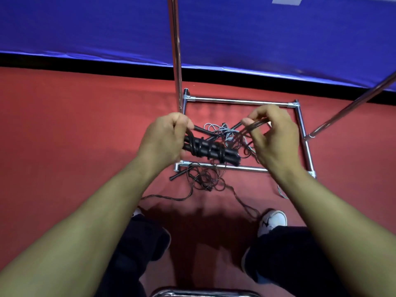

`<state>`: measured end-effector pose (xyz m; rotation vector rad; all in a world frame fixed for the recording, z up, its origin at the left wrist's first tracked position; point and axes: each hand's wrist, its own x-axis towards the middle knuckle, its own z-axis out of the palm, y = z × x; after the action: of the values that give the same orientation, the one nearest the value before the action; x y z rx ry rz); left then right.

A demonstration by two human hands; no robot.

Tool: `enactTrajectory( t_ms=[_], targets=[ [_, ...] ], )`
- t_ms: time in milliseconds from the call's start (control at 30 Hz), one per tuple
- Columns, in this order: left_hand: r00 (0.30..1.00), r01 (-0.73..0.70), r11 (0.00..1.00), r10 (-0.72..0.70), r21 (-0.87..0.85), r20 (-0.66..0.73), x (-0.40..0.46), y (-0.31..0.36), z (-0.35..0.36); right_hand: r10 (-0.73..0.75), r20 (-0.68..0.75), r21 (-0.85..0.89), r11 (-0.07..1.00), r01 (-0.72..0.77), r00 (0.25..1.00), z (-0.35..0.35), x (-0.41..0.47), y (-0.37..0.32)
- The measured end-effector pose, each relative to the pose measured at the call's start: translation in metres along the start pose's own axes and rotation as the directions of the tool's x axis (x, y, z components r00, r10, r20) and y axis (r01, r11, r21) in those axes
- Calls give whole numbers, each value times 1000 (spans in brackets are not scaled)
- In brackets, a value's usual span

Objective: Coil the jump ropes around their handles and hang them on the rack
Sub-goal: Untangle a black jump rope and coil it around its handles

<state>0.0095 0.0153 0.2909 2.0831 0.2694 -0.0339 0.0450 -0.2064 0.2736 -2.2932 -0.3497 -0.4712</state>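
Note:
My left hand (166, 138) grips the black handles (212, 152) of a jump rope, held level above the floor with several turns of thin dark rope wound round them. My right hand (273, 133) pinches a bundle of that rope's strands (256, 123) up and to the right of the handles. Loose dark rope (205, 179) trails down to the floor in a tangle, next to another black handle (177, 175). A grey-blue rope (222, 130) lies coiled inside the chrome rack base (240, 101). The rack's upright pole (176, 54) rises at the left.
The floor is red mat, with a blue padded barrier (235, 35) behind the rack. A slanted chrome bar (351, 108) crosses at the right. My two shoes (272, 220) stand near the trailing rope. A chrome tube (203, 293) shows at the bottom edge.

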Motion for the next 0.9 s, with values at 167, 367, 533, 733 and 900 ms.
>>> enactTrajectory(
  t_ms=[167,367,533,733,900],
  targets=[
    [894,-154,975,208,162,-397,6,-10,5,-21,167,43,999,14,986,4,-19,-27],
    [862,-116,988,49,-102,-505,11,-5,9,300,533,341,780,-525,791,36,-59,-48],
    [877,-87,960,-53,-266,-478,6,2,9,484,727,437,219,-872,486,37,-38,-48],
    [858,-33,920,-174,-391,-483,9,7,0,328,373,268,857,-439,868,26,-39,-36],
    [887,-5,913,-184,-407,-424,5,8,6,148,403,140,965,-221,903,30,-33,-26]
  ],
)
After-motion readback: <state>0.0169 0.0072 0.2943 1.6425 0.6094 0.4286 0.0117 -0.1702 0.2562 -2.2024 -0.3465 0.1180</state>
